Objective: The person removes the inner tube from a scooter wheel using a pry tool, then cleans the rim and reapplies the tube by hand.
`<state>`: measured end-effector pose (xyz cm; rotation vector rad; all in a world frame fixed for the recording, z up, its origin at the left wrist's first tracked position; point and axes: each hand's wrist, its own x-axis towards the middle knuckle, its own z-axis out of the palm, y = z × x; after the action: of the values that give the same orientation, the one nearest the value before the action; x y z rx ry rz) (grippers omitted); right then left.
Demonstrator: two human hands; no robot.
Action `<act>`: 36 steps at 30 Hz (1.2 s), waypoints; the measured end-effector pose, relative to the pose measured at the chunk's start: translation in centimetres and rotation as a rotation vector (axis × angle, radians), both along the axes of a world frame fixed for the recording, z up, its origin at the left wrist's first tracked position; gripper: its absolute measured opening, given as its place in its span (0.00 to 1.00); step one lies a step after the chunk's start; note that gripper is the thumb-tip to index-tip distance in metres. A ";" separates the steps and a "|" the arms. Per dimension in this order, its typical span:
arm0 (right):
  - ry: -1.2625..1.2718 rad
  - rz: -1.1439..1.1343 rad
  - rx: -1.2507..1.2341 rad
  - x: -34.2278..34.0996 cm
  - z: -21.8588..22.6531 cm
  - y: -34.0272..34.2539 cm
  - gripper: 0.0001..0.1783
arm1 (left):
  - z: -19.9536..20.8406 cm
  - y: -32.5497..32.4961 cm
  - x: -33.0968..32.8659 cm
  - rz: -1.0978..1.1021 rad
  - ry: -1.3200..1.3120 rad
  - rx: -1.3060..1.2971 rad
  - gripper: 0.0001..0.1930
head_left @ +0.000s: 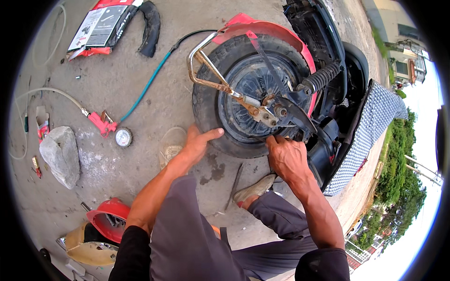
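A rear scooter wheel with a black tire [204, 100] lies on its side in front of me, still on the tipped scooter. My left hand [197, 145] grips the tire's near left edge, thumb on the sidewall and the other fingers hidden behind the tread. At the wheel's near right side, my right hand [288, 158] is closed beside the rim and swingarm; what its curled fingers hold is hidden. A rusty metal stand [206, 83] and a coil-spring shock absorber [321, 77] join near the hub. The red fender [286, 32] curves around the far side.
On the left lie a red tire inflator with a gauge [124, 137], its teal hose [147, 89] and a grey stone [61, 157]. A red bowl [110, 218] sits lower left. Near my shoe [255, 188] lies a thin dark bar [234, 185]. The patterned seat [361, 136] is at right.
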<state>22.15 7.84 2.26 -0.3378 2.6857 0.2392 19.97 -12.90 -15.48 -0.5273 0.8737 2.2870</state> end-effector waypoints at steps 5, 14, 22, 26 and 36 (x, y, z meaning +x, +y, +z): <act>-0.108 0.185 0.106 -2.7 0.8 -1.1 0.05 | 0.4 -0.8 -1.1 -0.026 0.016 -0.057 0.30; -0.323 0.641 0.049 -6.0 0.0 -2.1 0.04 | 0.6 -0.6 -1.3 -0.041 0.041 -0.064 0.28; -0.402 0.599 0.161 -5.6 -0.1 -4.6 0.05 | 0.2 -0.5 -1.2 0.013 0.039 -0.059 0.28; 0.041 0.352 0.400 4.2 -2.1 -4.7 0.13 | -0.1 -0.3 0.5 -0.022 -0.045 -0.046 0.28; 0.127 0.122 0.424 7.2 -4.0 -5.4 0.27 | 0.0 1.2 0.1 0.081 -0.021 -0.044 0.25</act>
<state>29.38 2.41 -1.69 -0.3620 2.6469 0.8750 20.07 -11.68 -15.51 -0.6158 0.9093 2.3350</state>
